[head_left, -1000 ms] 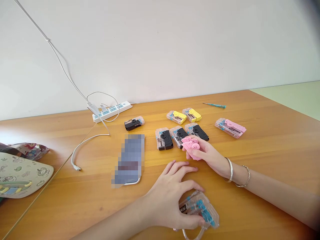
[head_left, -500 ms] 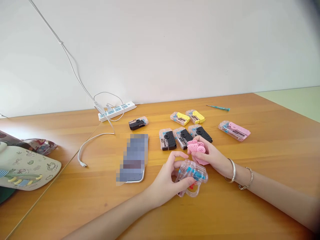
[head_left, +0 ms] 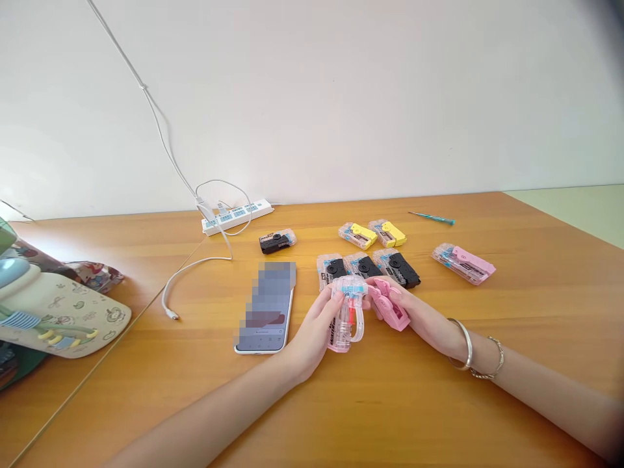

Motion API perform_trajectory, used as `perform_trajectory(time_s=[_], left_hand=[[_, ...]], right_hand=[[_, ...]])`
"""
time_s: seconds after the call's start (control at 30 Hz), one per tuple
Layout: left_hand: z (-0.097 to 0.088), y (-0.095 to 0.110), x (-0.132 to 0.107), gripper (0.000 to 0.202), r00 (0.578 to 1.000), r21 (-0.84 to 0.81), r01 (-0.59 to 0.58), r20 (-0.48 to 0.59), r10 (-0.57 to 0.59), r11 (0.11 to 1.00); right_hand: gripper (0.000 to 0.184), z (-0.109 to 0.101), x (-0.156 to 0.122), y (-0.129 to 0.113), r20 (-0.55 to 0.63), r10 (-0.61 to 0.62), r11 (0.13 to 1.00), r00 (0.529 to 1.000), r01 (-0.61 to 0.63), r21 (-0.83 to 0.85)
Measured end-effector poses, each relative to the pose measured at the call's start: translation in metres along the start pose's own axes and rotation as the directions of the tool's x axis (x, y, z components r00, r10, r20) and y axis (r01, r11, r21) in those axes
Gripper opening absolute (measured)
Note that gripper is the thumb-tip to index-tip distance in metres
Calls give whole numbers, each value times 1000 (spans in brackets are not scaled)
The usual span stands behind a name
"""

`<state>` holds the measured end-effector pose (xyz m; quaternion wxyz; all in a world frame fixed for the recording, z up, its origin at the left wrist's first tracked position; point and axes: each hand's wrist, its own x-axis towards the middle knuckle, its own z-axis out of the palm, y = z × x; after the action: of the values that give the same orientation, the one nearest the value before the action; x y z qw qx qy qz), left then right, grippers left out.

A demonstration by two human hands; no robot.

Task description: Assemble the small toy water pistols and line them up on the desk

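One clear toy body (head_left: 342,325) gripped by fingers of left hand (head_left: 312,335), one pink part (head_left: 390,310) by right hand (head_left: 422,311), over worktop (head_left: 390,403), well off its far edge. Close together, probably for easy viewing.

Prob a home rm or small office, can't tell which. Wood bench (head_left: 439,390) up against plain white wall (head_left: 341,97); pwr strip (head_left: 238,217) at back, white cable (head_left: 195,262) beside it, phone (head_left: 268,318) on bench, cream item (head_left: 92,318) w/ doodle print at L edge, i.e. personal-type stuff. 1 small screwdriver (head_left: 436,219) near back, tabletop-scale kit.
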<state>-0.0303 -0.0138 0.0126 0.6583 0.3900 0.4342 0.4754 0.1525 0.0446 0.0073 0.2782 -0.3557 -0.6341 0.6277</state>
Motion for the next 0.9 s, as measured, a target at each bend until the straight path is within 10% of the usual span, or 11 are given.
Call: perform_trajectory(time_s=[0.47, 0.9], left_hand=[[-3, -2, 3, 41, 988, -37, -51, 141, 56, 998], [-1, -7, 0, 28, 992, 62, -129, 14, 128, 990]], right_hand=[[42, -2, 1, 9, 21, -151, 988, 988, 151, -2], [22, 13, -10, 9, 95, -262, 949, 960, 274, -156]])
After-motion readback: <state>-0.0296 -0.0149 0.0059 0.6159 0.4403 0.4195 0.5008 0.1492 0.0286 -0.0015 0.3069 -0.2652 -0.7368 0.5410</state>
